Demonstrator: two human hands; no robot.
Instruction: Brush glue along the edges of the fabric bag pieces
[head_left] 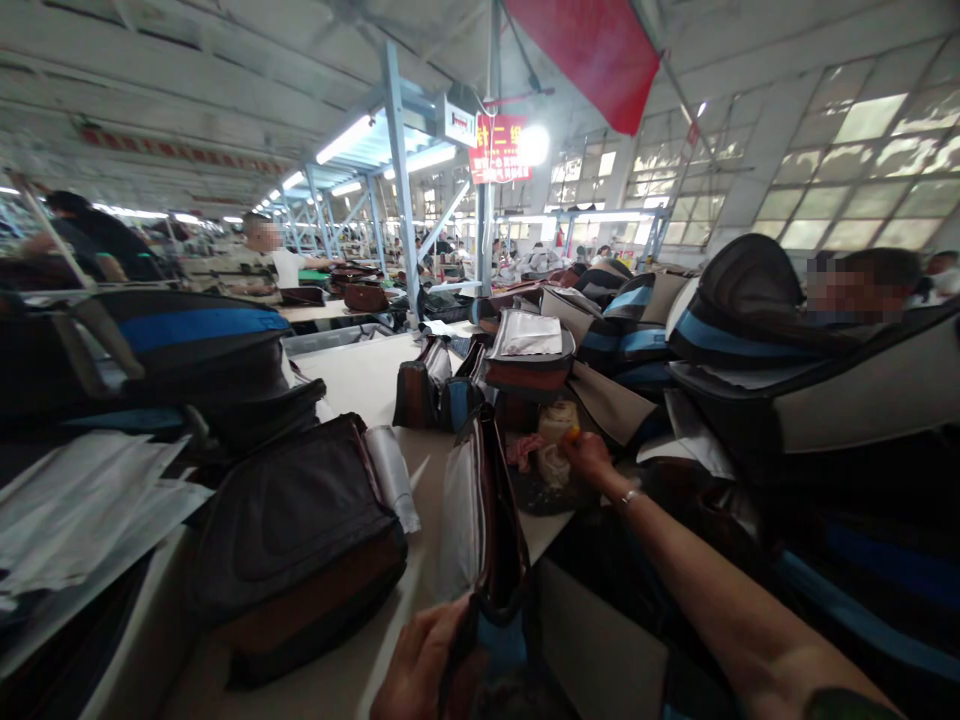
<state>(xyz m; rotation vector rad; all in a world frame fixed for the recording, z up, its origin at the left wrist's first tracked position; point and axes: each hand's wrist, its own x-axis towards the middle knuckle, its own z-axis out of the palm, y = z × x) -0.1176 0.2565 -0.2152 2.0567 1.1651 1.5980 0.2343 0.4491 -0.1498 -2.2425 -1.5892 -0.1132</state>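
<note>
Gripped along its lower edge by the left hand (420, 665), an upright dark bag panel (491, 530) is held on the worktable (360, 375) near its front edge. A small orange-tipped item (572, 435), too small to identify, is pinched by the right hand (589, 455) beside a pale jar (556, 445); a black backpack (300, 545) lies to the left
</note>
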